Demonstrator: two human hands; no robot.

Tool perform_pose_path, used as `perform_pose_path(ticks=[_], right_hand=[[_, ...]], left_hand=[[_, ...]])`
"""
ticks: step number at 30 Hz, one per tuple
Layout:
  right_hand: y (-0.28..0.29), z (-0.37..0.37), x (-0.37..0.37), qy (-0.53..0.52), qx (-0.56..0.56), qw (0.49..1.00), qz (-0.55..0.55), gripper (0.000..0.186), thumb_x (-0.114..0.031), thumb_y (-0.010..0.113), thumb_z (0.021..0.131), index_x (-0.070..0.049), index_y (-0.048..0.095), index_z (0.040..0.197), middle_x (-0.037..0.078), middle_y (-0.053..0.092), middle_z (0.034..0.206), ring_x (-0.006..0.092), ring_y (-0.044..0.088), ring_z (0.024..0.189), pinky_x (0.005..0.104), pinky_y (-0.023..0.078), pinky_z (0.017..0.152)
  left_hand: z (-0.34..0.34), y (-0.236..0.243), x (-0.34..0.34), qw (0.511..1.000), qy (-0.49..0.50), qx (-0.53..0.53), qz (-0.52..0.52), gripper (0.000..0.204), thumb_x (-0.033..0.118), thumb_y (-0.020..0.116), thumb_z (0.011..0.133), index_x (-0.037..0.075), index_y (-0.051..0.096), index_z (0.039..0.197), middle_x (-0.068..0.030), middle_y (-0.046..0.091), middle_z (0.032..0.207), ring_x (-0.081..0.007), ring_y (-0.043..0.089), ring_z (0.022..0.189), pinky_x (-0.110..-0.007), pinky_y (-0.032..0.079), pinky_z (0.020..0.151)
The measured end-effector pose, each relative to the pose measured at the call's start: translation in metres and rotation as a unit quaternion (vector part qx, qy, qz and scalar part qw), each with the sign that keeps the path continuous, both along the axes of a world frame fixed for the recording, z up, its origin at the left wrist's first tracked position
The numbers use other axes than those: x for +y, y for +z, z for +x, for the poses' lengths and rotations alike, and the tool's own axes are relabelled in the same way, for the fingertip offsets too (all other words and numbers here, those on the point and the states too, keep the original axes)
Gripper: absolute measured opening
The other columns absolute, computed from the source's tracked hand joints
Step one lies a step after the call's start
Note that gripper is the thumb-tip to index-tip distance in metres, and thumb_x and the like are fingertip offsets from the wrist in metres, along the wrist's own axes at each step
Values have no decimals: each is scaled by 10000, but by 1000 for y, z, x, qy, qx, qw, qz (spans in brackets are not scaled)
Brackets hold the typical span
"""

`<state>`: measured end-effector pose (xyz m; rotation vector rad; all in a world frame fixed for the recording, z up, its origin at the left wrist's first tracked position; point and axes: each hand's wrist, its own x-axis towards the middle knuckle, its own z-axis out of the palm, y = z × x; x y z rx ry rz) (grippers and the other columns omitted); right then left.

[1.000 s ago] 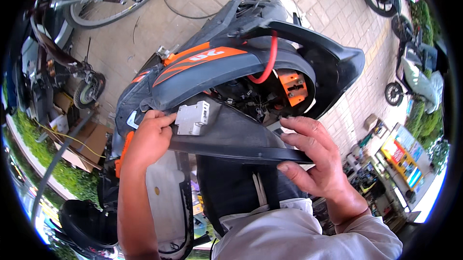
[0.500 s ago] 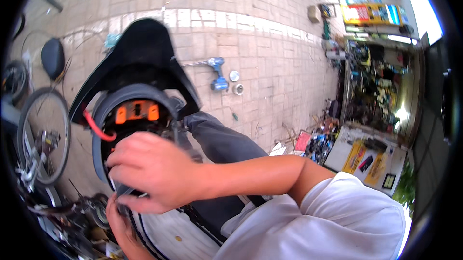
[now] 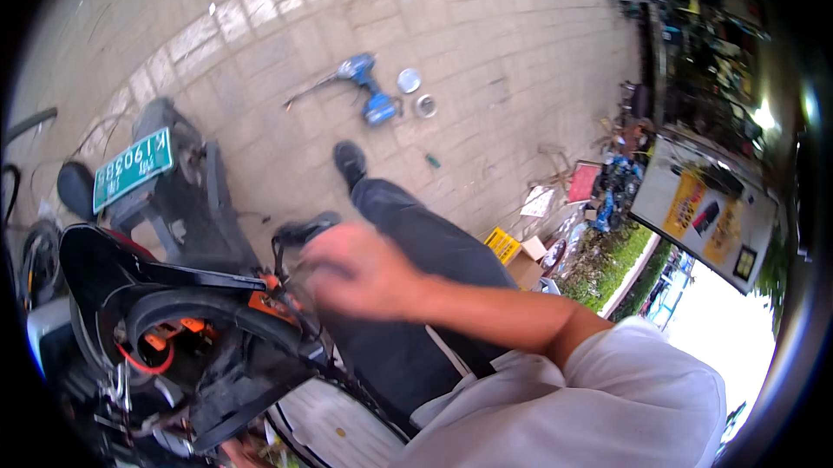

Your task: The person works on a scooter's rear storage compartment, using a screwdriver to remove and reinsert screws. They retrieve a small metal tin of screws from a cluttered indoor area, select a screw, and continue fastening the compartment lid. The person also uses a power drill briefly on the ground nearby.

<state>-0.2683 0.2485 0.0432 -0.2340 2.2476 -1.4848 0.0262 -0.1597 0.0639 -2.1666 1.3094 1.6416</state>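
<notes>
A partly stripped scooter (image 3: 260, 364) stands at the lower left, its black plastic cover (image 3: 104, 273) tilted. Inside its dark, rounded opening show orange parts (image 3: 178, 329) and a red cable (image 3: 147, 366). My right hand (image 3: 360, 273) is blurred by motion just right of the scooter, above my dark trouser leg; whether it holds anything cannot be made out. Low in the picture, my left hand (image 3: 243, 452) is beside the scooter's pale footboard (image 3: 334, 425), with its fingers mostly hidden. Behind the cover is a grey rear fender (image 3: 186, 208) bearing a green licence plate (image 3: 134, 169).
On the paving lie a blue cordless drill (image 3: 364, 86) with a long bit, two small round tins (image 3: 409, 80) and a small green-handled tool (image 3: 432, 160). Boxes (image 3: 521, 264), a red flat item (image 3: 584, 182) and cluttered shelves (image 3: 707, 60) stand to the right.
My view has turned and dropped, bringing the plate and fender into sight. My right hand has left the scooter's opening and moved right. My left hand now shows less.
</notes>
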Motion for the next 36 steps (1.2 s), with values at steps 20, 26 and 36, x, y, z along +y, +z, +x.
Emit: perform_pose_path(ticks=[20, 26, 36], right_hand=[[17, -20, -5, 275, 28, 960, 46, 369, -136, 696, 814, -2, 585, 1140, 180, 606, 1146, 360, 579, 1074, 393, 470, 921], [50, 0, -85, 240, 106, 963, -56, 282, -92, 683, 816, -6, 613, 1075, 155, 624, 1045, 303, 624, 914, 355, 499, 826], [-41, 81, 1, 126, -104, 985, 54, 221, -167, 653, 848, 14, 650, 976, 169, 640, 894, 270, 639, 796, 366, 507, 717]], left_hand=[[4, 16, 6, 996, -7, 90, -20, 332, 267, 524, 956, 38, 594, 1187, -72, 641, 1113, -201, 620, 981, -349, 508, 865], [19, 3, -5, 996, -31, 83, 9, 221, 206, 549, 884, 37, 688, 913, -37, 672, 840, -161, 619, 732, -311, 503, 706], [5, 15, 1, 995, -32, 99, 3, 337, 296, 590, 899, 24, 642, 1091, -94, 664, 989, -220, 628, 910, -371, 507, 848]])
